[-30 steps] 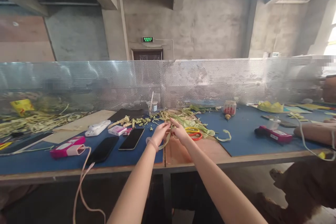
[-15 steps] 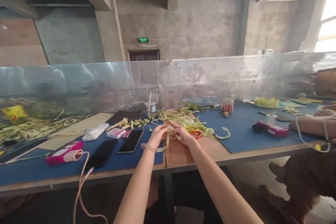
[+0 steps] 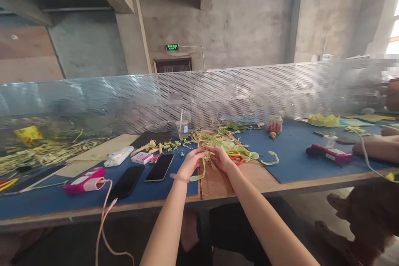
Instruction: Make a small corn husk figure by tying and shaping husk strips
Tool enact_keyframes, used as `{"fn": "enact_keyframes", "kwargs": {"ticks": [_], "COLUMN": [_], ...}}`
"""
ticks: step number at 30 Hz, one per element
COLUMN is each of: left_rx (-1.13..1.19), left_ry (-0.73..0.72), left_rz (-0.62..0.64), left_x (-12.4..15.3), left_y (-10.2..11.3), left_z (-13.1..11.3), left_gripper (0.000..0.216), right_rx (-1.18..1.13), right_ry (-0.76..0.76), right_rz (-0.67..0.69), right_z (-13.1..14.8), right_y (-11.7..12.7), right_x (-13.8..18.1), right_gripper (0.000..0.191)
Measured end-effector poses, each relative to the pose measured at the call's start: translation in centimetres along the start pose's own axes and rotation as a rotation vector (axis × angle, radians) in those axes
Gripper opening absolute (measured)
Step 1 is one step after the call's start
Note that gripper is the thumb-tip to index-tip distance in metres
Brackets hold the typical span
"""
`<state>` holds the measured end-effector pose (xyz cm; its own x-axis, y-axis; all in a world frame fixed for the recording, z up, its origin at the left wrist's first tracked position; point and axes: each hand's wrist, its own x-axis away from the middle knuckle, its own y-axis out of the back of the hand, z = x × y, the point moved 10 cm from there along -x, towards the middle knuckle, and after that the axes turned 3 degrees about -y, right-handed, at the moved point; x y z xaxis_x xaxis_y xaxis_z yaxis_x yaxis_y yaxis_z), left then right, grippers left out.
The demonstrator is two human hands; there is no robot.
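Note:
My left hand (image 3: 190, 163), with a pale band at the wrist, has its fingers closed on a pale green husk-like plant strip (image 3: 203, 170). One end of the strip curls down below the fingers and back toward the wrist. My right hand (image 3: 221, 158) meets it fingertip to fingertip, pinching the same bunch of strip; the exact grip is partly hidden. Just beyond both hands spreads a heap of similar strips (image 3: 215, 136). Beside my right hand lie scissors with red handles (image 3: 238, 160) and a yellow-handled pair (image 3: 232, 152).
Left of my hands lie two phones (image 3: 159, 168), a small pink-white box (image 3: 142, 158), a white power strip (image 3: 119, 156) and a magenta device (image 3: 84, 181) with a cable. A perforated metal screen (image 3: 249, 95) runs behind. At right, another person's arm (image 3: 370, 145) rests near a second magenta device (image 3: 332, 153).
The view has swung slightly left, so the scene sits farther right. My hands stay together on the strip, the fingers shifting a little.

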<state>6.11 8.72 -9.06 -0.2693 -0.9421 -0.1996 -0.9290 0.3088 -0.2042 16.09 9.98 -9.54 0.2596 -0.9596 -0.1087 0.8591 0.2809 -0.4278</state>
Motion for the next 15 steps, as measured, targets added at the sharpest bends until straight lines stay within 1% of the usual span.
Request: {"fn": "enact_keyframes", "kwargs": {"ticks": [3, 7, 15], "left_rx": [0.007, 0.003, -0.020], "left_ry": [0.010, 0.016, 0.008], "left_rz": [-0.008, -0.030, -0.003], "left_x": [0.06, 0.17, 0.14], "left_y": [-0.09, -0.10, -0.48], "left_z": [-0.04, -0.15, 0.09], "left_gripper": [0.022, 0.020, 0.018], "right_rx": [-0.009, 0.014, 0.053], "right_ry": [0.002, 0.004, 0.022], "right_rz": [0.017, 0.007, 0.005], "right_z": [0.09, 0.21, 0.16], "right_y": [-0.25, -0.26, -0.10], "right_x": [0.10, 0.18, -0.07], "right_gripper": [0.038, 0.036, 0.037]}}
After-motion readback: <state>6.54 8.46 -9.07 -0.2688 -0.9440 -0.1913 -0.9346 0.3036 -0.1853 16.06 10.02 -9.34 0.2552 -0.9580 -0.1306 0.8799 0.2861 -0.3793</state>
